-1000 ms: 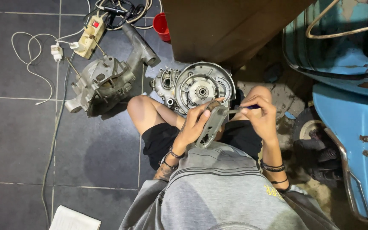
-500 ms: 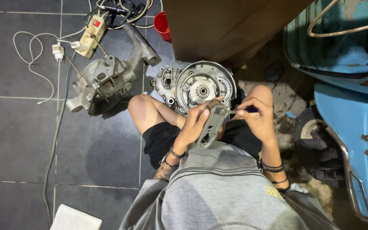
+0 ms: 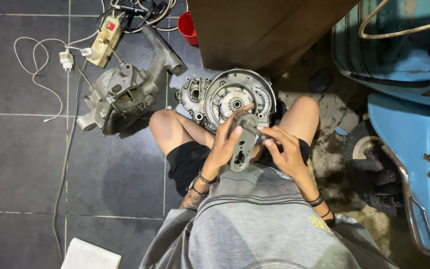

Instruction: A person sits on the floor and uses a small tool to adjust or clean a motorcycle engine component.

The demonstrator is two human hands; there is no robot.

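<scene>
Both hands gripping grey metal cover plate (image 3: 242, 144), left hand (image 3: 223, 144), right hand (image 3: 283, 152), red cup (image 3: 188, 27) contents hidden

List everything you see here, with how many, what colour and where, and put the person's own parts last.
Small metal cover plate: one, grey, held in both hands above the lap.
Round engine casing: one, silver-grey, on the floor between the knees.
Second engine case: one, grey, on the tiles to the left.
Power strip: one, cream with a red switch, top left.
White cable: one, looped on the tiles, far left.
Red cup: one, top centre.
Blue scooter body: one, right edge.
Paper: one, white, bottom left.
Left hand: grips the plate.
Right hand: fingers on the plate's upper end.
</scene>
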